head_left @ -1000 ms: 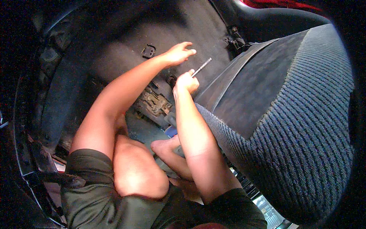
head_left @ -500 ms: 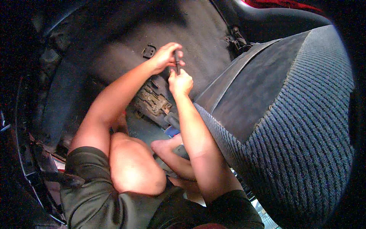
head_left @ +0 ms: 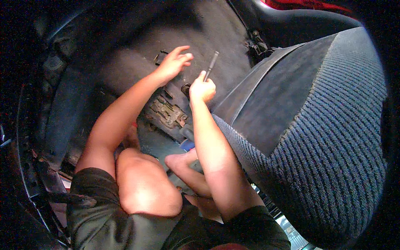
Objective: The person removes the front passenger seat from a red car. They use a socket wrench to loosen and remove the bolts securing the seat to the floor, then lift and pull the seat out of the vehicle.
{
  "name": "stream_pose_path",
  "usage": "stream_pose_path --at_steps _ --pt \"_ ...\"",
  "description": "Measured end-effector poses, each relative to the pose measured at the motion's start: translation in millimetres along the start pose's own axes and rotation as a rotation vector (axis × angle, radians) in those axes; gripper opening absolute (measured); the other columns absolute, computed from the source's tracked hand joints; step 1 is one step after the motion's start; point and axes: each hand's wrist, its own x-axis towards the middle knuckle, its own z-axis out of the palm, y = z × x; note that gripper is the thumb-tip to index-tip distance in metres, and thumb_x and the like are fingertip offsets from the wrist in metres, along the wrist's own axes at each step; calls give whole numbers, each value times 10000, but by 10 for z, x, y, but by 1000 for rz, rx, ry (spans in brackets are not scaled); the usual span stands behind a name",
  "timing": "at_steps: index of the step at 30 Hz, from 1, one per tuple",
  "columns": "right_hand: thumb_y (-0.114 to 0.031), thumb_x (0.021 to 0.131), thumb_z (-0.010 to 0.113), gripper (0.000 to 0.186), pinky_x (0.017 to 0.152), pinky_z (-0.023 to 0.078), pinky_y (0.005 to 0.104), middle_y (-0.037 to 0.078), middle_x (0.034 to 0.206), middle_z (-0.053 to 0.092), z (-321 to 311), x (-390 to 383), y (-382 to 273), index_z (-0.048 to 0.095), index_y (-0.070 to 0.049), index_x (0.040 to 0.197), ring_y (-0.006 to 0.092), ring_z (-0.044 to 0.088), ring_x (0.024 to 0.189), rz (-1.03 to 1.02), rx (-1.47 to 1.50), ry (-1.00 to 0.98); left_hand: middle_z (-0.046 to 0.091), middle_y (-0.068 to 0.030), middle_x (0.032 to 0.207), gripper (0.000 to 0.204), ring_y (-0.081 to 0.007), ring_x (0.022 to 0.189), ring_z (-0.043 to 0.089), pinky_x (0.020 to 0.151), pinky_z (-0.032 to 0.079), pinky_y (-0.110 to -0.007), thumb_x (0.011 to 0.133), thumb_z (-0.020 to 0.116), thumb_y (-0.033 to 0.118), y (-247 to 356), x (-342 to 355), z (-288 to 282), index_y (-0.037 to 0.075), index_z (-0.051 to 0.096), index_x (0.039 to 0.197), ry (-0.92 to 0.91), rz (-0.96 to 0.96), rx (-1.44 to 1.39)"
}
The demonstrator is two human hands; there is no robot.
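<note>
My right hand is closed around a slim metal rod-shaped tool. It points up and slightly right out of my fist, thicker towards its far end; the part inside my fist is hidden. Beside that fist, on its left, is a small dark ring-shaped piece, and I cannot tell whether it belongs to the tool. My left hand hovers to the left of the tool with its fingers apart and nothing in them. Below both hands a metal bracket assembly is fixed to the dark floor panel.
A striped fabric car seat with a dark side panel fills the right. Black fittings lie beyond it. A small dark bracket sticks up behind my left hand. My bent knee and a blue object are lower down.
My left hand has let go of the tool's far end and drawn back left. My right hand has moved slightly right, tilting the tool to the right.
</note>
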Motion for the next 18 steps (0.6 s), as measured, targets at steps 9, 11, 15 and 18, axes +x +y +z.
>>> stream_pose_path --at_steps 9,11,15,18 --pt "-400 951 692 414 801 544 559 253 888 753 155 -41 28 742 7 898 463 732 876 -26 -24 47 699 -150 1217 653 -217 906 713 878 563 -396 1021 677 355 23 795 847 31 452 1541 -196 -29 273" --pt "-371 902 716 354 811 556 583 269 878 747 161 -127 23 736 -22 958 474 734 856 -138 -97 -17 707 -94 1037 507 -188 768 705 764 571 -357 1061 616 311 18 858 618 35 528 1478 -297 -34 64" --pt "-356 901 732 337 791 557 573 260 846 740 159 -141 240 714 -19 895 473 729 847 -272 -98 -116 643 -25 802 271 -145 644 650 644 550 -334 1108 516 282 -84 646 505 50 644 1053 -251 -35 -183" --pt "-371 906 733 345 780 557 567 252 825 734 86 -109 274 709 -28 872 473 725 837 -388 -101 -226 676 -37 855 291 -155 662 653 661 556 -344 1114 495 304 -15 467 279 63 632 1026 -169 -26 -165"
